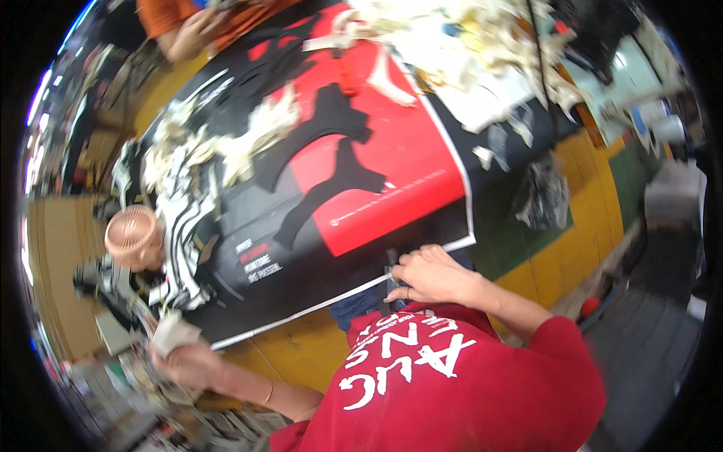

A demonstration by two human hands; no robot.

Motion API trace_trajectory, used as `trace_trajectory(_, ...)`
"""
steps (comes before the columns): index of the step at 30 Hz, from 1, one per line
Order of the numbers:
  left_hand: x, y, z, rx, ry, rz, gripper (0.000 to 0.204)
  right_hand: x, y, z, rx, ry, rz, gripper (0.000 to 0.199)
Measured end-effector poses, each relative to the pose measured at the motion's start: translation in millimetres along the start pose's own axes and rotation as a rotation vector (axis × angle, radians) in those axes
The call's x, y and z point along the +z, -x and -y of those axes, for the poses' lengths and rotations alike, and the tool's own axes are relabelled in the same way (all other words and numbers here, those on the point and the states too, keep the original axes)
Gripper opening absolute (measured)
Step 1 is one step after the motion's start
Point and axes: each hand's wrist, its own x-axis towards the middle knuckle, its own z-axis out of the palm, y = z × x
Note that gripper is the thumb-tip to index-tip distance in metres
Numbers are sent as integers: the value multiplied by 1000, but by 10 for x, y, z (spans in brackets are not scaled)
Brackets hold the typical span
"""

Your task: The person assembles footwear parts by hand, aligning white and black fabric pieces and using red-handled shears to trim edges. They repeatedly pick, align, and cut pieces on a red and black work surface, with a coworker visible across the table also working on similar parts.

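Note:
Off the table's left front corner, my left hand (188, 365) is closed on a small off-white piece (175, 334), cloth or paper; blur hides which. My right hand (437, 277) is at my waist, against the table's front edge. Its fingers are closed around a small dark, partly see-through strip (392, 285), whose kind I cannot make out. Beyond that hand, two black cut fabric pieces (335, 181) with curved, narrow ends lie flat on the red and black printed table cover (407, 192).
A pink fan (132, 235) stands at the table's left edge beside striped black-and-white fabric (184, 241). Cream fabric scraps (260, 128) lie behind, with a larger heap (459, 56) at the far right. A clear plastic bag (544, 194) hangs at the right. Across the table is another person's hand (199, 30).

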Motion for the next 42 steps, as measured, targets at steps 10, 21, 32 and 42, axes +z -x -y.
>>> trace_trajectory(10, 1334, 572, 1094, -440, 41, 115, 27, -215, -268, 192, -44, -27, -157, 41)
trace_trajectory(21, 1461, 504, 909, -172, -435, 465, 61, -843, -544, 472, -276, -722, -623, 90)
trace_trajectory(32, 1660, 419, 1289, -358, -674, 721, 27, -805, -718, 298, 125, -1113, -476, 56)
trace_trajectory(42, 1740, 82, 1667, -228, -890, 798, 17, -827, -1076, -91, 201, -517, -801, 10)
